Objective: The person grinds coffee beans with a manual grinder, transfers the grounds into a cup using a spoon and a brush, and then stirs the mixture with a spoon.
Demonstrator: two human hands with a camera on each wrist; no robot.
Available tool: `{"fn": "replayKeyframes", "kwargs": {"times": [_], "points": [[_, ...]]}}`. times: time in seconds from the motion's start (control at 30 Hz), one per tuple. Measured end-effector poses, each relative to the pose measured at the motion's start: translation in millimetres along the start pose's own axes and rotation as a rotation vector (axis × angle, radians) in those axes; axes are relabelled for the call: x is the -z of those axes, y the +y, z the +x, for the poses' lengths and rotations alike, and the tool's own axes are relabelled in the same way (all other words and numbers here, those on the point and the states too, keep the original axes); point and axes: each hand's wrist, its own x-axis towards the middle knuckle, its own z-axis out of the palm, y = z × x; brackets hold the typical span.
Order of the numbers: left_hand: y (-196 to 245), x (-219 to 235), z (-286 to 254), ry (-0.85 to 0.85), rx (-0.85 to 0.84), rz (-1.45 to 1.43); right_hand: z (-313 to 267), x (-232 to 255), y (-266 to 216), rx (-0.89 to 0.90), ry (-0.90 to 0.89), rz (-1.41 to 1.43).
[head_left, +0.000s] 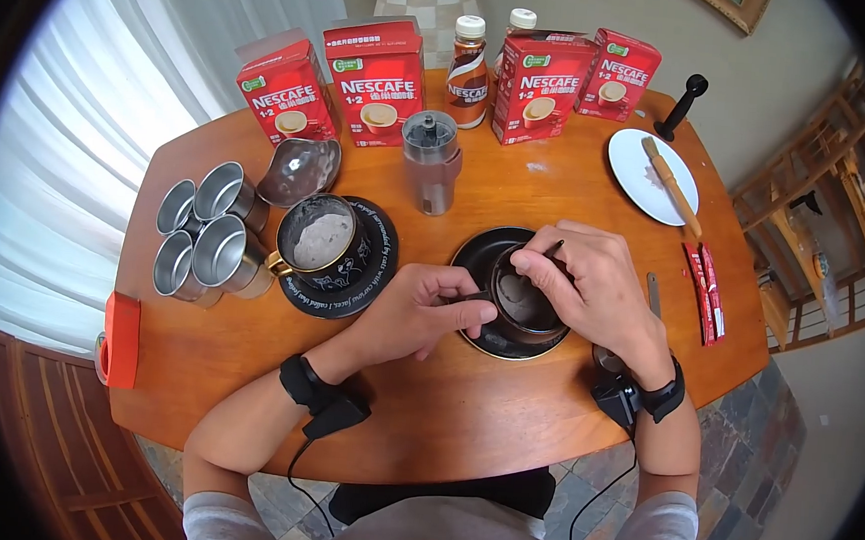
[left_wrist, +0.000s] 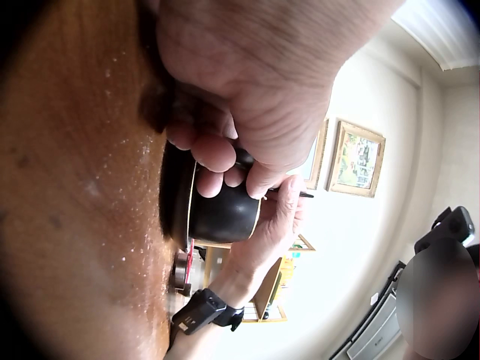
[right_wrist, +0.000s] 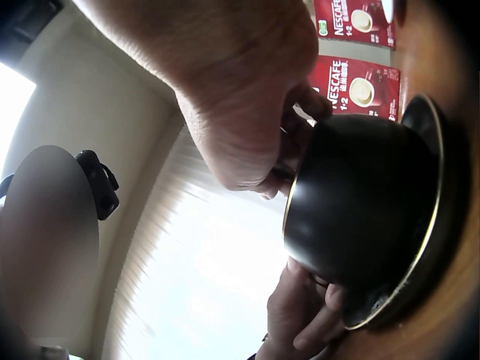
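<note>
A black cup (head_left: 531,332) with a gold rim stands on a black saucer (head_left: 473,257) near the table's front, with something dark brown inside. My left hand (head_left: 428,310) pinches the cup's handle (head_left: 477,296) between thumb and fingers. Over the cup's mouth, my right hand (head_left: 592,281) grips a thin dark stick-like utensil (head_left: 553,247); its lower end is hidden by the hand and cup. In the right wrist view, the cup (right_wrist: 352,195) shows its smooth side, and fingers of the left hand (right_wrist: 300,311) are at its handle side.
Left of the cup, a gold-handled cup (head_left: 319,237) of pale powder sits on a printed black saucer (head_left: 381,266), beside several metal cups (head_left: 223,252). A grinder (head_left: 429,169) and red Nescafe boxes (head_left: 377,86) stand behind. At right are a white plate (head_left: 634,189) with a brush (head_left: 671,184) and red sachets (head_left: 704,294).
</note>
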Motion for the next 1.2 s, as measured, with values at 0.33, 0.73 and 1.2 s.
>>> {"fn": "replayKeyframes", "kwargs": {"times": [0.33,0.73,1.2], "points": [[1.8,1.6,0.3,-0.036,0.008,0.007,-0.4,1.0,-2.2,-0.032,-0.03,-0.04],[-0.1,0.8,-0.2,-0.029,-0.007,0.022,-2.3,-1.2,-2.3,0.015,-0.104,-0.18],[-0.3,-1.5,-1.3,0.003,-0.011,0.028,-3.3,-2.2,-1.1,0.054,-0.073,-0.187]]}}
